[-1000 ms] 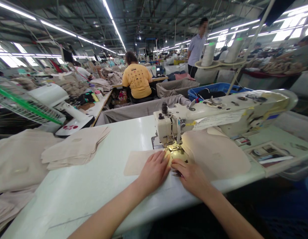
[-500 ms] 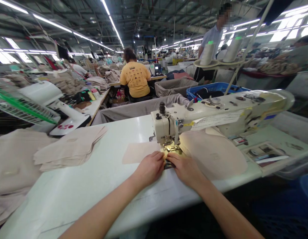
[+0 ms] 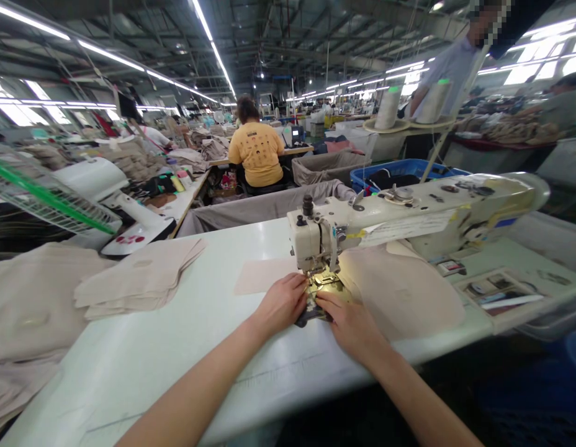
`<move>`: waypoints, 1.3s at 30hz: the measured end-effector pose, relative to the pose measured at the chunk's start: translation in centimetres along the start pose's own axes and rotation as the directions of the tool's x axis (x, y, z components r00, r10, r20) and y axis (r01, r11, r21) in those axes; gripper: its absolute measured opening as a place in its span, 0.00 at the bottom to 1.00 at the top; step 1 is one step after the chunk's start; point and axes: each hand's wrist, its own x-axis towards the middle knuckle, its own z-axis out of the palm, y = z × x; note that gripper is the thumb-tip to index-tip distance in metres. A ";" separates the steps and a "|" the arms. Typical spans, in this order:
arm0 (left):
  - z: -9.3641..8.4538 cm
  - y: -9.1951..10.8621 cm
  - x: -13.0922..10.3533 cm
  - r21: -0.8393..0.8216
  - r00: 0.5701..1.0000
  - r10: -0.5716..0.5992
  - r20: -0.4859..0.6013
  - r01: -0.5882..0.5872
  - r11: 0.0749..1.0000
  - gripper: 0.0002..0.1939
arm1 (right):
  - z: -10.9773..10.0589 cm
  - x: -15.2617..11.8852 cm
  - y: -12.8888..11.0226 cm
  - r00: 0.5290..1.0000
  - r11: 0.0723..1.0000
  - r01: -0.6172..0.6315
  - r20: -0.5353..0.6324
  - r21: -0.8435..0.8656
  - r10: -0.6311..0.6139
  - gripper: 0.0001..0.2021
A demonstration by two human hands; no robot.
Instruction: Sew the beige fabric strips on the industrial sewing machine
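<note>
A sewing machine (image 3: 409, 205) stands on a pale green table (image 3: 185, 347), its lamp lighting the needle plate (image 3: 328, 282). My left hand (image 3: 283, 303) lies just left of the needle area, fingers closed together; what they pinch is too small to tell. Right of it, my right hand (image 3: 348, 320) rests at the plate's front edge, its fingers stretched forward. A beige fabric piece (image 3: 257, 276) lies flat behind my left hand. Under the machine arm, a larger beige piece (image 3: 404, 298) spreads to the right.
Stacked beige pieces (image 3: 141, 279) lie on the left, beside more fabric (image 3: 36, 298) and a white fan (image 3: 139, 223). A tray of small tools (image 3: 499, 292) is at the right. Beyond the table are a cloth-lined bin (image 3: 264, 202), a blue basket (image 3: 409, 167) and a person in yellow (image 3: 256, 149).
My hands have moved slightly apart, the right one back toward me with its fingers loosened. The view has shifted a little, and the standing person at the back appears further right.
</note>
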 end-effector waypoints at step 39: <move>-1.8 0.7 -0.3 0.148 0.974 -0.171 0.149 0.149 0.978 0.13 | 0.9 -0.2 0.0 0.997 0.997 -0.006 -0.078 0.072 0.012 0.24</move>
